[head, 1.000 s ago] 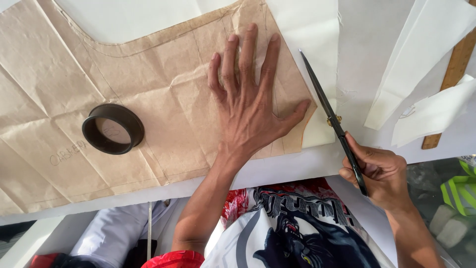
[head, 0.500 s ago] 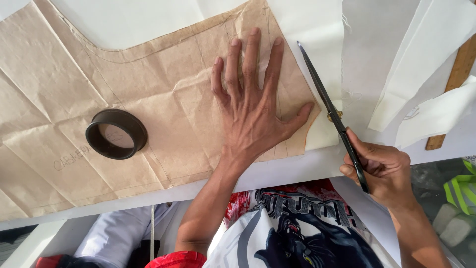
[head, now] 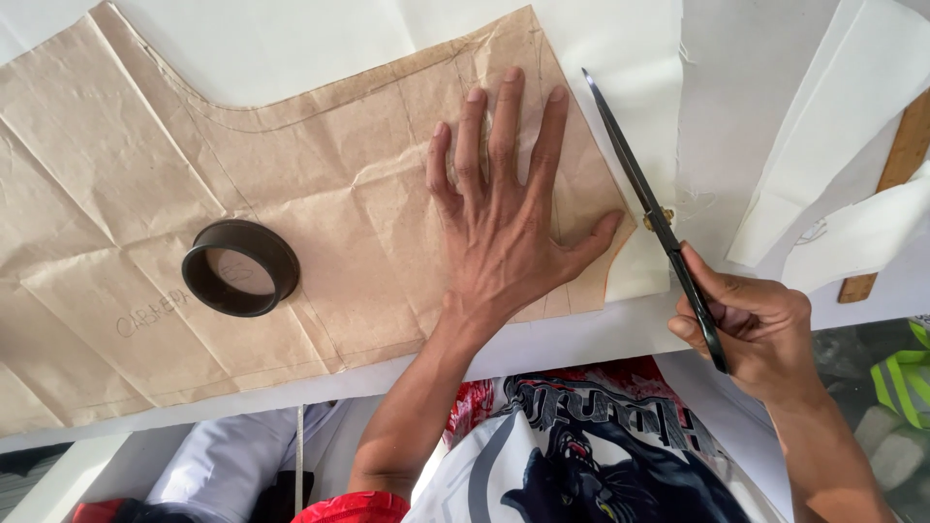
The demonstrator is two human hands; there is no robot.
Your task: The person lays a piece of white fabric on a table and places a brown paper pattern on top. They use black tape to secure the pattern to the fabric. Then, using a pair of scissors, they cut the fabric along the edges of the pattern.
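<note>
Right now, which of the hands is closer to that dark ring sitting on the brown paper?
Left. The left hand lies flat on the brown paper pattern, just right of the dark ring without touching it. The right hand holds scissors past the paper's right edge, much farther away.

Both forearms are bare; the person wears a white shirt [head: 581, 455] printed with red-and-dark graphics.

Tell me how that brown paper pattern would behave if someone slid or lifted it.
The brown paper pattern is creased and thin, so it would probably flop when lifted. It looks light and apt to slide: the left hand presses it flat, and a dark ring rests on it, likely as a weight.
</note>
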